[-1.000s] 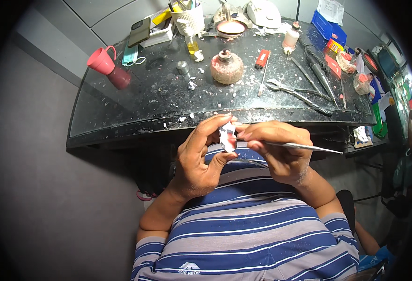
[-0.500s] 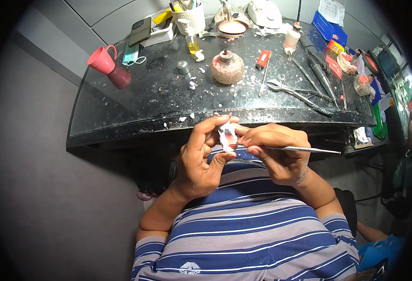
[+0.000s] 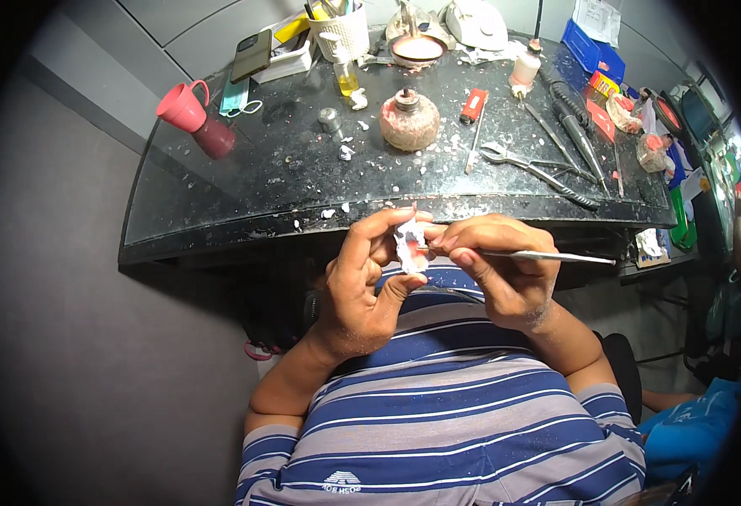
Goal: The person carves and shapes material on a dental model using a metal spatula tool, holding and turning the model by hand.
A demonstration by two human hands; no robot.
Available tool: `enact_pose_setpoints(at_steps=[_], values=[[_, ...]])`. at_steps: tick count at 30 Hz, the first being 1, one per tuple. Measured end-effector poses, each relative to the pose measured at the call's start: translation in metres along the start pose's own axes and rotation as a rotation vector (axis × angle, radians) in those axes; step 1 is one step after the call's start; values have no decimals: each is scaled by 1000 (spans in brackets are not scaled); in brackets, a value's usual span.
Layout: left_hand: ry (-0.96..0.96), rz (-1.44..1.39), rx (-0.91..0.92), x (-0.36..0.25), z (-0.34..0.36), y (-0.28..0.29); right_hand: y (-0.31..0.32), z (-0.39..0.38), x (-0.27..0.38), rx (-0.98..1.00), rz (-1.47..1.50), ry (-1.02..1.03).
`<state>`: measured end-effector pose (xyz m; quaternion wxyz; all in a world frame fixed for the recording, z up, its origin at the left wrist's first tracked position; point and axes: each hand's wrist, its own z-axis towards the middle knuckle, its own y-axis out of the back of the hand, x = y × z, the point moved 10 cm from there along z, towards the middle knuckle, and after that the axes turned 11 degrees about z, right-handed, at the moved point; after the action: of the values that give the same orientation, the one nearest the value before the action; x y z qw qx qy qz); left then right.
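Note:
In front of my chest, my left hand (image 3: 366, 282) pinches a small white plaster piece (image 3: 409, 247) between its thumb and fingers. The piece is ragged at its edge, with a pink, wax-like patch on its inner side. My right hand (image 3: 505, 268) grips a slim metal carving tool (image 3: 556, 256) like a pen. Its far end sticks out to the right, while the working tip reaches the pink patch; whether it presses in is too small to tell. Both hands are close together, just off the front edge of the bench (image 3: 244, 221).
On the bench stand a crusted glass spirit burner (image 3: 409, 122), a red lighter (image 3: 472, 107), pliers (image 3: 539, 173), a handpiece (image 3: 579, 142) and a pink mug (image 3: 183, 107). White crumbs lie scattered about. At lower right, another person's blue sleeve (image 3: 695, 430) shows.
My right hand has shifted slightly, bringing the carving tool's tip onto the pink patch. The plaster piece is turned a little. At lower right, the other person's blue clothing has come further into view.

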<state>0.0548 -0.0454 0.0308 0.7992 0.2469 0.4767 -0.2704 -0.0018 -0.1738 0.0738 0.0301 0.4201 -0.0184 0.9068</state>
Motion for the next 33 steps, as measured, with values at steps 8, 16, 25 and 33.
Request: enact_pose_setpoints(at_steps=[8,16,25,33], values=[[-59,8,-36,-5,-1,2,-5,-5,3,34,31,21],[-60,80,-50,-5,-2,3,-6,-5,1,16,52,16],[-20,96,-32,0,-4,3,-4,-5,-2,-13,13,-22],[-70,123,-55,-4,-3,4,-4,-4,-2,1,2,-7]])
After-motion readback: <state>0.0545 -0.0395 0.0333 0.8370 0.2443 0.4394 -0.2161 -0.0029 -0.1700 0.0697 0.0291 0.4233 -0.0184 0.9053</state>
